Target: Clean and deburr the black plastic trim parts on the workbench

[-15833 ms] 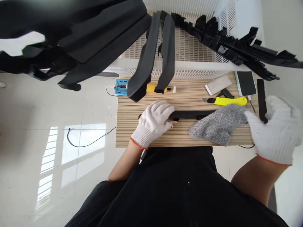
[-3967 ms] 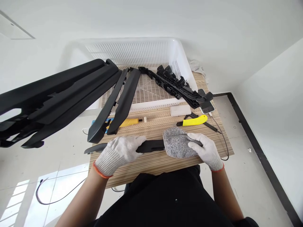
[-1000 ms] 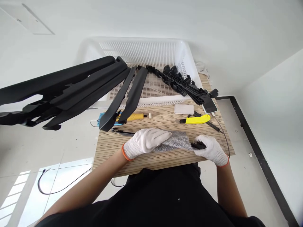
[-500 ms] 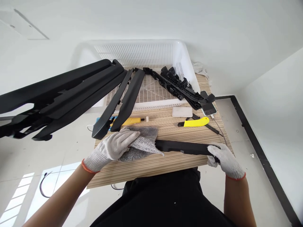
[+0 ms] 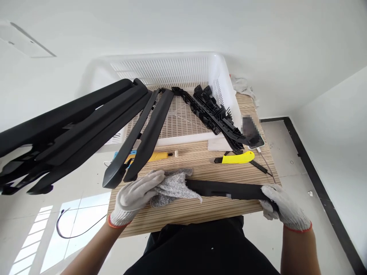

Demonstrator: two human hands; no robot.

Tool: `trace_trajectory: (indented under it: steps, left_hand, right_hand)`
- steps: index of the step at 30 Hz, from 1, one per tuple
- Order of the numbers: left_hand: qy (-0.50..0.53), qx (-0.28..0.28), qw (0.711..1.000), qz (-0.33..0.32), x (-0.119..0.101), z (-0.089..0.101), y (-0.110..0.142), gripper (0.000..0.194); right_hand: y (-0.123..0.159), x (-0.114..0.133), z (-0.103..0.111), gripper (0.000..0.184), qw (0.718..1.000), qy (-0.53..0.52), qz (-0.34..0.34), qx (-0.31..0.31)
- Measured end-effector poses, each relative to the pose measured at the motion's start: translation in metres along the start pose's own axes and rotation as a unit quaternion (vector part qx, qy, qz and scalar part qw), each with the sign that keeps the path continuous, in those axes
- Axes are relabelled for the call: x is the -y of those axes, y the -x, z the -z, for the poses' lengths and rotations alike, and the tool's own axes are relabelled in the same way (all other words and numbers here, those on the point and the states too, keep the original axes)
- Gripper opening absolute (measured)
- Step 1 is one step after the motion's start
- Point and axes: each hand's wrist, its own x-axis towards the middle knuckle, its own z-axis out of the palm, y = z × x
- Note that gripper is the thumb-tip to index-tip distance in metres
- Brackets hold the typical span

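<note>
A long black plastic trim piece (image 5: 226, 189) lies level above the front of the wooden table. My right hand (image 5: 276, 202), in a white knit glove with an orange cuff, is closed around its right end. The left end runs into a speckled grey cloth (image 5: 174, 186), which hides it. My left hand (image 5: 140, 194), gloved the same way, is closed over the cloth's left side, with its fingers pressed together. Its thumb side and whatever lies inside the folded cloth cannot be seen.
A white slatted basket (image 5: 160, 55) stands behind, with black trim pieces (image 5: 100, 126) jutting far out left. More ribbed black parts (image 5: 212, 110) lean over its right corner. A yellow utility knife (image 5: 237, 157), a phone (image 5: 252, 131) and a yellow-handled tool (image 5: 157, 156) lie on the table (image 5: 183, 219).
My right hand and the trim piece's right end have shifted right and slightly down. The left hand has moved a little down, still on the cloth. The whole view has tilted slightly.
</note>
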Motion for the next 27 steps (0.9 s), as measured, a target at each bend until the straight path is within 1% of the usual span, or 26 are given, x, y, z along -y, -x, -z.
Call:
trace_trajectory:
  steps: [1, 3, 4, 5, 7, 9, 13, 14, 15, 18, 20, 24, 27]
  left_hand:
    - [0.009, -0.005, 0.998, 0.059, 0.000, -0.001, 0.001, 0.039]
    - [0.049, -0.009, 0.982, 0.185, -0.001, -0.002, 0.000, 0.024]
    - [0.086, -0.009, 0.968, 0.234, -0.001, -0.002, -0.002, 0.023]
    - [0.130, -0.007, 0.953, 0.272, -0.001, -0.001, -0.006, 0.027]
    - [0.227, -0.005, 0.921, 0.315, -0.002, 0.000, -0.015, 0.037]
    - [0.298, 0.007, 0.887, 0.353, -0.004, 0.002, -0.022, 0.041]
    - [0.370, 0.063, 0.816, 0.440, -0.007, 0.007, -0.022, 0.041]
    - [0.380, 0.076, 0.805, 0.450, -0.007, 0.008, -0.020, 0.041]
    - [0.391, 0.085, 0.800, 0.447, -0.006, 0.009, -0.018, 0.042]
    - [0.416, 0.132, 0.802, 0.408, -0.004, 0.013, -0.014, 0.045]
    - [0.431, 0.161, 0.796, 0.393, -0.003, 0.019, -0.013, 0.048]
    - [0.452, 0.177, 0.765, 0.424, -0.004, 0.030, -0.011, 0.042]
    - [0.462, 0.204, 0.734, 0.453, -0.007, 0.032, -0.010, 0.042]
  right_hand:
    - [0.000, 0.001, 0.001, 0.057, 1.000, 0.006, 0.006, 0.001]
    - [-0.003, 0.004, 0.000, 0.058, 1.000, 0.009, 0.013, 0.004]
    - [-0.005, 0.006, 0.000, 0.059, 1.000, 0.009, 0.014, 0.005]
    - [-0.006, 0.008, -0.001, 0.059, 1.000, 0.011, 0.016, 0.008]
    - [-0.006, 0.010, 0.000, 0.058, 1.000, 0.020, 0.022, 0.007]
    - [-0.004, 0.010, 0.003, 0.056, 0.999, 0.030, 0.031, -0.005]
    - [0.002, 0.004, 0.015, 0.053, 0.998, 0.039, 0.049, -0.029]
    - [0.004, 0.002, 0.018, 0.052, 0.997, 0.044, 0.054, -0.033]
    - [0.006, 0.000, 0.021, 0.052, 0.996, 0.049, 0.058, -0.036]
    - [0.011, -0.005, 0.026, 0.054, 0.995, 0.047, 0.069, -0.048]
    - [0.013, -0.007, 0.026, 0.056, 0.995, 0.038, 0.077, -0.049]
    - [0.014, -0.014, 0.023, 0.057, 0.995, 0.024, 0.073, -0.056]
    - [0.014, -0.017, 0.019, 0.053, 0.997, 0.016, 0.052, -0.062]
